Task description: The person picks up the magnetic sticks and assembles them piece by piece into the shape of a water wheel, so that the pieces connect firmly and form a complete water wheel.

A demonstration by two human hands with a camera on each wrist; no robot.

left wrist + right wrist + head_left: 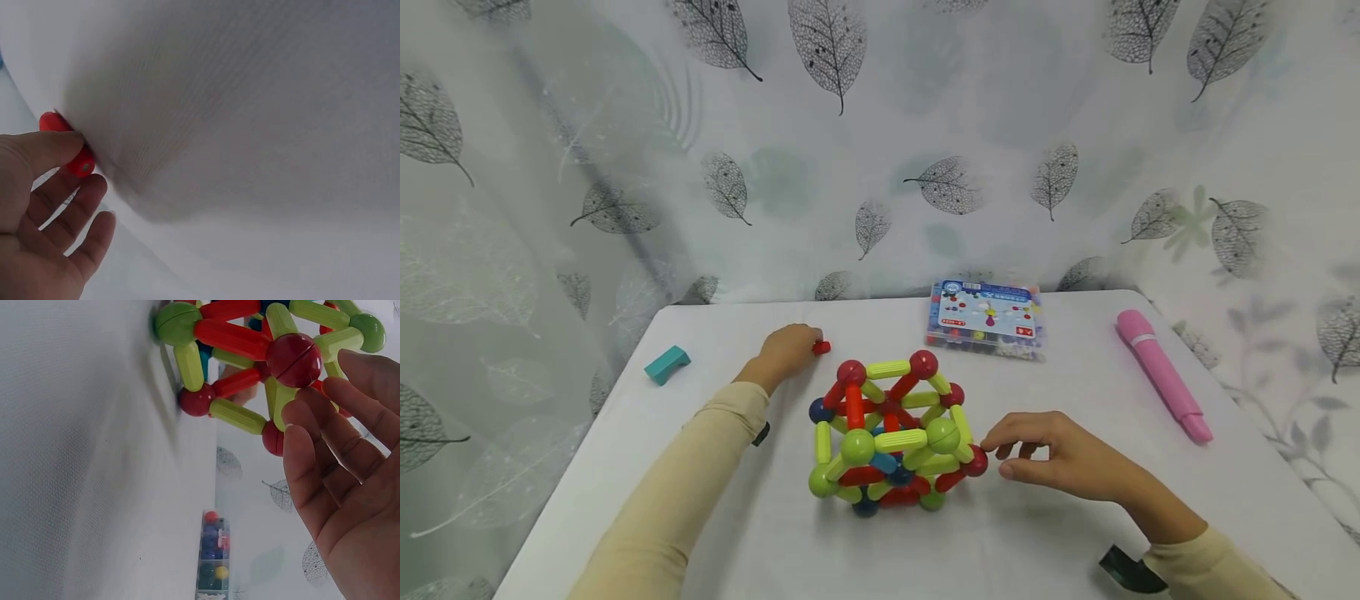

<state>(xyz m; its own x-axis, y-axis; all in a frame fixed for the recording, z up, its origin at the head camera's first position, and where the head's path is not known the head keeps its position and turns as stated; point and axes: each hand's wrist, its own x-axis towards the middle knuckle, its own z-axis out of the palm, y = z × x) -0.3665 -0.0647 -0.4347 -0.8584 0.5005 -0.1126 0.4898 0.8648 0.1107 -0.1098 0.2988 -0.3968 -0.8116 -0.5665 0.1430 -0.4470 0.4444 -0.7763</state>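
Observation:
A structure of magnetic rods and balls in red, lime green and blue stands in the middle of the white table. At the far left of it, my left hand pinches a short red rod between thumb and fingers, close over the tabletop. My right hand is at the structure's right side with relaxed fingers, its fingertips right by a dark red ball. In the right wrist view, the hand's palm faces the structure and nothing lies in it.
Behind the structure lies a clear plastic box with a printed label and coloured pieces inside. A pink marker-shaped object lies near the right edge. On the left is a teal block. A leaf-print curtain hangs behind the table.

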